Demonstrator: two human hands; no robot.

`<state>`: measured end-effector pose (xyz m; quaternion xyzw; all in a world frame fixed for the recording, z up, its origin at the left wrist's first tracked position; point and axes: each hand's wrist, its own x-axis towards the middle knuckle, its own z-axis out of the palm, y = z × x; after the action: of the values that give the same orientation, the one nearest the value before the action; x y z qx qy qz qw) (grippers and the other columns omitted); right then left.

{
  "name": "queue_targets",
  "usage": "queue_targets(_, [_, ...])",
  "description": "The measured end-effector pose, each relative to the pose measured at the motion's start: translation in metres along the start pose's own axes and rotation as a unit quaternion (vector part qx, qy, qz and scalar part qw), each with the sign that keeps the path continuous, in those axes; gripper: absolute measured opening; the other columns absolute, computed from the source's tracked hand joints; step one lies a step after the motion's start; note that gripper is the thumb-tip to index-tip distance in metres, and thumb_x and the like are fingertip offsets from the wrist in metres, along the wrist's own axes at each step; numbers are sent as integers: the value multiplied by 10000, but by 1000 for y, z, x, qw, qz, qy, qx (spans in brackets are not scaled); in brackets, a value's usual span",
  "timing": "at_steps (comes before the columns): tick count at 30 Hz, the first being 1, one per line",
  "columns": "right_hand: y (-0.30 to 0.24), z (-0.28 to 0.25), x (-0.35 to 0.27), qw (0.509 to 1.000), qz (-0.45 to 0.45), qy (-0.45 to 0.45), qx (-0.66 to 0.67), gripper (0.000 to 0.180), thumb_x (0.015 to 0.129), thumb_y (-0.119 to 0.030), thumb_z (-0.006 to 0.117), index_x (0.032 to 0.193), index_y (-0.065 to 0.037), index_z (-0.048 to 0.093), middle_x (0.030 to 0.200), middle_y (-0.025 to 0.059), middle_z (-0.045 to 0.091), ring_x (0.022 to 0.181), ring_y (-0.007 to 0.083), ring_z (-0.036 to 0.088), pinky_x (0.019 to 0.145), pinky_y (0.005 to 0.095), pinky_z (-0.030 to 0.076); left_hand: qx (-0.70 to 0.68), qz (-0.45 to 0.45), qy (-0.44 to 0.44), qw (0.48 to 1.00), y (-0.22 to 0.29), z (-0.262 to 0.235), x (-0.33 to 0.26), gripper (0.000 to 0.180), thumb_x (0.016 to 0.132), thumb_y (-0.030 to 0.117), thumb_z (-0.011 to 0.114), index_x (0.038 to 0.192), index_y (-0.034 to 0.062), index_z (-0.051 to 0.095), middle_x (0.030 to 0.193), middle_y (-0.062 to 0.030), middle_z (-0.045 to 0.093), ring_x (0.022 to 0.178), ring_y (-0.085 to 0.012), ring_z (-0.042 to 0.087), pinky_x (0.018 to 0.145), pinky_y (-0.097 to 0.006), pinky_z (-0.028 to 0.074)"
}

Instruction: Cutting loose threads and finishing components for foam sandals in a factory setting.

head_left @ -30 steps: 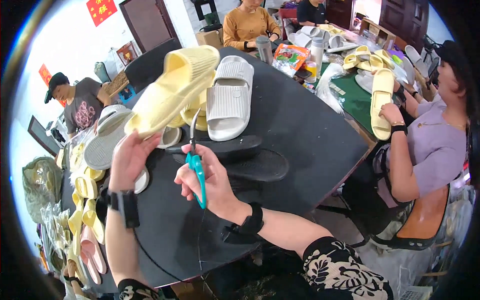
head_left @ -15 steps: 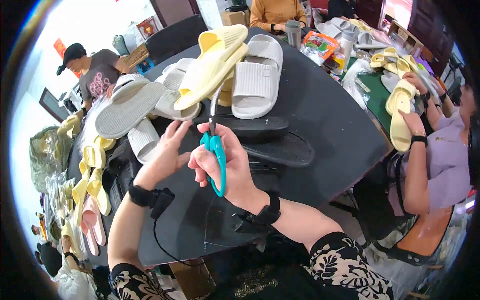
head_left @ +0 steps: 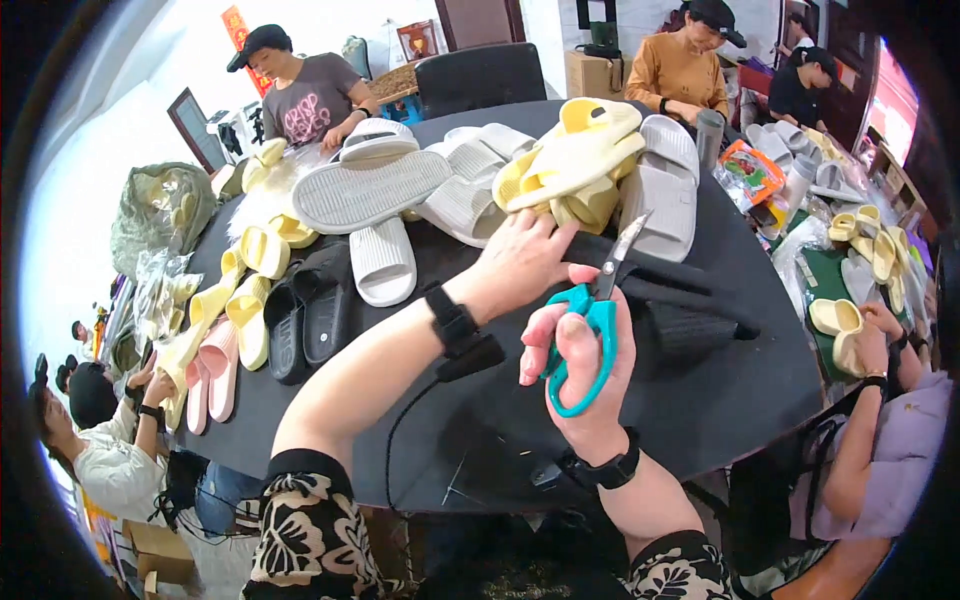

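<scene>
My right hand [head_left: 592, 375] is wrapped round a pair of scissors [head_left: 585, 345] with teal handles, its metal blades pointing up and away. Just left of it, my left hand [head_left: 520, 262] is closed on the near ends of a pair of black slippers [head_left: 680, 285]. They are tipped on edge, with a ribbed strap showing beneath; the blades partly cover them. Beyond my left fingers lie stacked yellow slippers [head_left: 575, 160]. A grey slipper [head_left: 660, 200] rests to their right, and more grey slippers [head_left: 375, 190] are piled to the left.
The dark round table [head_left: 450, 430] carries loose threads near its front edge. Black sandals [head_left: 325, 305], pink slippers [head_left: 220, 365] and yellow slippers [head_left: 255, 320] line its left side. Co-workers sit around it; another table [head_left: 825, 285] with slippers and bottles stands at right.
My left hand has moved from beside the scissors onto the black slippers, which have turned from lying soles-up to standing on edge. The view has shifted, showing more of the left side.
</scene>
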<state>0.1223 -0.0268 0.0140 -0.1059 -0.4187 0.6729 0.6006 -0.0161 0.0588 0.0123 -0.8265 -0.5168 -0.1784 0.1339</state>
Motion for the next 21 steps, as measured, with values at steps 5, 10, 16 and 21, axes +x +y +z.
queue_targets(5, [-2, 0, 3, 1000, -3, 11, -11, 398, 908, -220, 505, 1228, -22, 377, 715, 99, 555, 499, 137, 502, 440, 257, 442, -82, -29, 51, 995, 14, 12, 28, 478, 795, 336, 657, 1149, 44, 523, 1002, -209, 547, 950, -382, 547, 789, -441, 478])
queue_targets(10, [-2, -6, 3, 1000, 1, 10, 28, 387, 906, -159, 522, 1234, -17, 373, 737, 121, 595, 501, 147, 529, 457, 264, 457, -134, 108, 134, 976, 4, 17, 28, 285, 829, 161, 604, 1079, 30, 567, 1039, -188, 565, 933, -374, 568, 782, -427, 484])
queue_targets(16, [1, -5, 1, 1000, 5, 2, 26, 386, 892, -132, 530, 1230, -25, 378, 725, 129, 586, 491, 140, 521, 455, 266, 458, -118, -117, 99, 981, -46, -51, -10, 185, 834, 146, 591, 952, 22, 660, 829, -166, 664, 761, -289, 659, 697, -360, 520])
queue_targets(21, [5, -2, 0, 998, 53, -26, 21, 389, 880, -113, 561, 1217, -22, 390, 733, 134, 586, 505, 134, 534, 453, 252, 459, 154, -173, 185, 955, -196, -92, -43, 262, 846, 227, 532, 949, 2, 619, 941, -205, 616, 943, -364, 582, 821, -444, 464])
